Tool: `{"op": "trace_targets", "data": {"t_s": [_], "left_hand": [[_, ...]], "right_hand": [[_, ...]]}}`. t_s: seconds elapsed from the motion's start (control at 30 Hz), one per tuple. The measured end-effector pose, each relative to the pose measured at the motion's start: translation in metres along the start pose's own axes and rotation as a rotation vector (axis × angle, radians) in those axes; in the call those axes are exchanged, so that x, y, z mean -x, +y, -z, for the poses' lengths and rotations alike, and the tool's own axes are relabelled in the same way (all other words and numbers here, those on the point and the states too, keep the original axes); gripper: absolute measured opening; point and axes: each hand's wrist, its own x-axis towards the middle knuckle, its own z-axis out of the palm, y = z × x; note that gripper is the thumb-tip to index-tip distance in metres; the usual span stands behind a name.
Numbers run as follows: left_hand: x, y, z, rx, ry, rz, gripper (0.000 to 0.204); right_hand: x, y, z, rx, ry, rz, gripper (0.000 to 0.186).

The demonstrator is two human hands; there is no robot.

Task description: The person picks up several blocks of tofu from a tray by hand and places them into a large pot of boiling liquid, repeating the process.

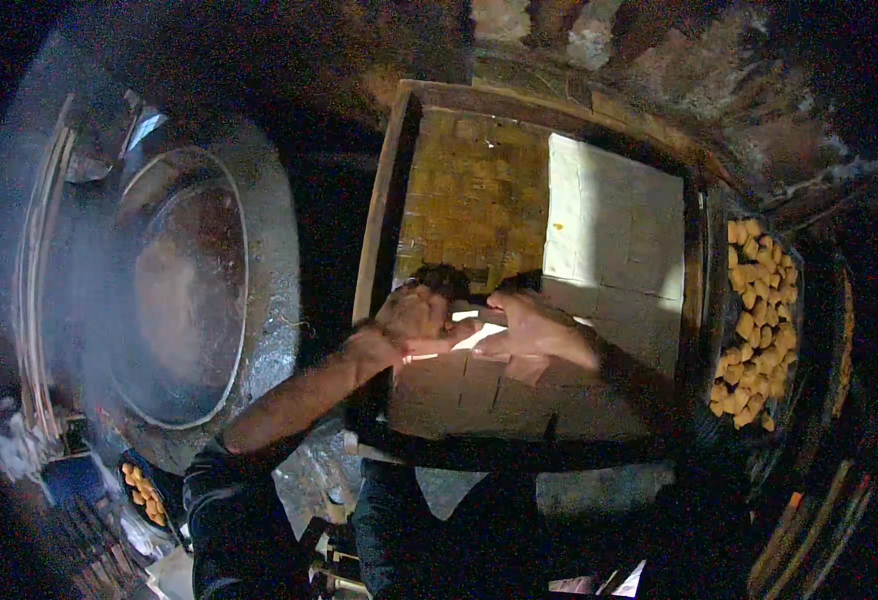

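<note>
Evidently soft and crumbly, the pale, square-cut slab of curd blocks [614, 225] lies in the wooden tray [384, 215]. Both the left hand [411, 312] and right hand [531, 325] cup loosened blocks mid-tray; supporting them underneath seems safest.

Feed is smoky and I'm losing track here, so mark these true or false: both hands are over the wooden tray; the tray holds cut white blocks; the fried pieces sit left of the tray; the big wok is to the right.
1. Both the left hand and the right hand are over the wooden tray: true.
2. The tray holds cut white blocks: true.
3. The fried pieces sit left of the tray: false, the big heap is to its right.
4. The wok is to the right: false, it steams on the left.
</note>
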Motion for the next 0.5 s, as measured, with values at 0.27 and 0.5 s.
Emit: {"op": "trace_targets", "data": {"t_s": [0.27, 0.5], "left_hand": [[0.005, -0.009, -0.010, 0.048, 0.165, -0.119, 0.070], [-0.001, -0.007, 0.003, 0.108, 0.032, -0.152, 0.084]], "right_hand": [[0.008, -0.024, 0.015, -0.079, -0.134, -0.013, 0.099], [0.017, -0.030, 0.019, -0.063, -0.144, -0.104, 0.090]]}}
